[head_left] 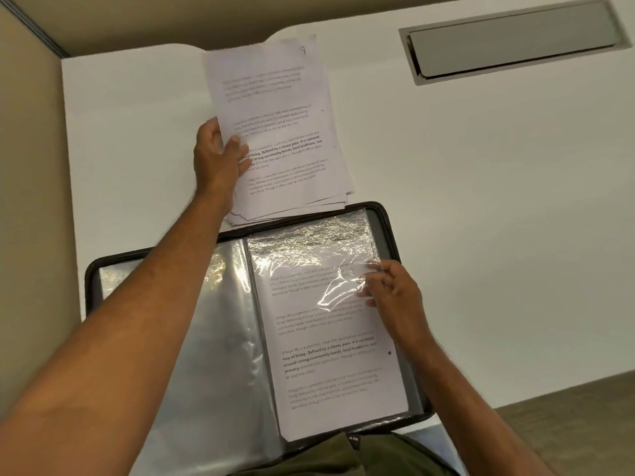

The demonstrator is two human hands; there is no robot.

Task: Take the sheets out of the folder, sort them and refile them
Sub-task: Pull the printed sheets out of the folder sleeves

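Sheets [275, 132] lie in a loose, fanned stack on the white surface [481, 201], just beyond the far edge of the open folder [385, 228], and the left hand [216, 159] holds this stack at its left side, with the thumb on top of the upper page and the fingers curled around the edge. The folder lies open near the person, with clear plastic sleeves [206, 321] on the left half and one printed sheet [330, 355] in the sleeve on the right half. The right hand [395, 290] pinches the crumpled right edge of this sleeve between thumb and fingers, so it seems that the next sheet is about to be taken out; the task is probably in its first part, the emptying. Several things could go wrong from here. The sleeve is thin and already wrinkled, so a pull on plastic and paper together could tear it or fold the corner of the page. The stack is not squared, and its lower pages stick out toward the folder; if the left hand lifts or pushes it carelessly, pages may slide apart and the order could be lost. A recessed metal slot [515, 39] sits well apart at the far right of the surface, and a page pushed that way could slip in.
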